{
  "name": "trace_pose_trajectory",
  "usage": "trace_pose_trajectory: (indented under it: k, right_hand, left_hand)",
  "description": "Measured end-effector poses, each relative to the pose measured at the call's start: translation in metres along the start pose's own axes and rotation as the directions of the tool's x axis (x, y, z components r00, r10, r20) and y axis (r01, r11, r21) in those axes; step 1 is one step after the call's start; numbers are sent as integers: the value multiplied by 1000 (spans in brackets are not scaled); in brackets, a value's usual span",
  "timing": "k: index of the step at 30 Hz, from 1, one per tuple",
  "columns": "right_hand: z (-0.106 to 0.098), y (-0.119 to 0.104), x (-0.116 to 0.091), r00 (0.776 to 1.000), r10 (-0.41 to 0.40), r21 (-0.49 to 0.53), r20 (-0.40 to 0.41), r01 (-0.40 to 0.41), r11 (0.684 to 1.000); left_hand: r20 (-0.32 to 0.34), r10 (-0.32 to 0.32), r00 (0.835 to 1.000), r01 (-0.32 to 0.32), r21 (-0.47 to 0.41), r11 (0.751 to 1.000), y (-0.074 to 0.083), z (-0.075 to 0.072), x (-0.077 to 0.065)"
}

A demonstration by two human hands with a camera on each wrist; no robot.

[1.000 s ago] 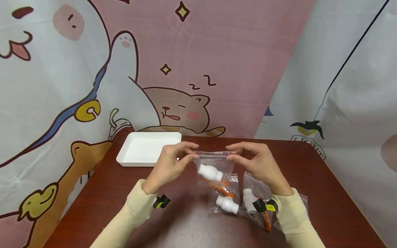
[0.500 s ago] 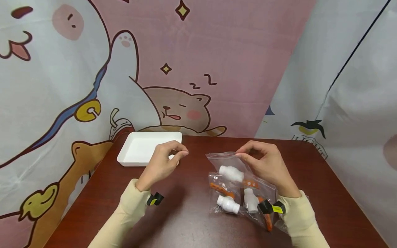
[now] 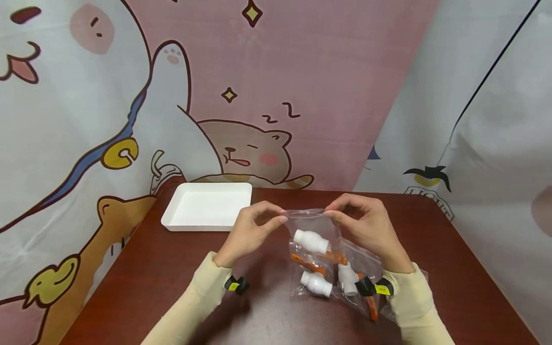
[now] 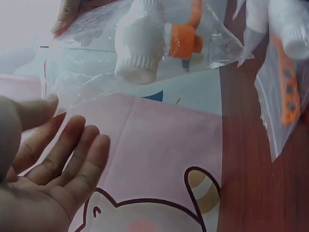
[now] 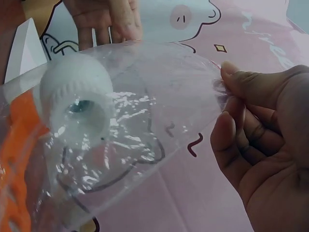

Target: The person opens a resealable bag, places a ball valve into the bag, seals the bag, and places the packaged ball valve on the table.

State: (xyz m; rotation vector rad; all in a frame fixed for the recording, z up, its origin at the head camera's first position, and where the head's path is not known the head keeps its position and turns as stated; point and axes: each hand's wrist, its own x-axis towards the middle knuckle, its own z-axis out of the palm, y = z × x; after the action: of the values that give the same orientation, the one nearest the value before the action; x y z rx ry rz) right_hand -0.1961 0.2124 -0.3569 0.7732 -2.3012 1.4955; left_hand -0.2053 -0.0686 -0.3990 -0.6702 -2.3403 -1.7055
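Observation:
Between my two hands hangs a clear zip bag (image 3: pixel 308 221), held by its top edge. Inside it is a white plastic ball valve (image 3: pixel 311 241) with an orange handle (image 3: pixel 336 257). My left hand (image 3: pixel 252 232) pinches the bag's left top corner between thumb and forefinger; its other fingers stay loose in the left wrist view. At the right top corner, my right hand (image 3: pixel 368 227) pinches the film with thumb and curled forefinger. The right wrist view shows the valve's round white opening (image 5: pixel 82 111) through the plastic.
Below the held bag lie more bagged valves, one white valve (image 3: pixel 316 284) in front and another (image 3: pixel 347 279) to the right. Part of a further bag shows beyond my right wrist. A white tray (image 3: pixel 194 228) stands at the back left of the brown table (image 3: pixel 258 311).
My left hand let go of the bag and drew left, then came back right and took hold of its corner again. The right hand kept its grip while shifting slightly right.

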Motion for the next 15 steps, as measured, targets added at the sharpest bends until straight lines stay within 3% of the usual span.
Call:
trace_pose_trajectory:
  k: [8, 15]
  right_hand:
    - [0, -3, 0, 1000, -8, 2, -3, 8, 1000]
    - [-2, 0, -4, 998, 49, -55, -24, -51, 997]
  left_hand:
    - [-6, -33, 999, 33, -34, 999, 1, 1, -1]
    - [-27, 92, 995, -94, -77, 993, 3, 1, -1]
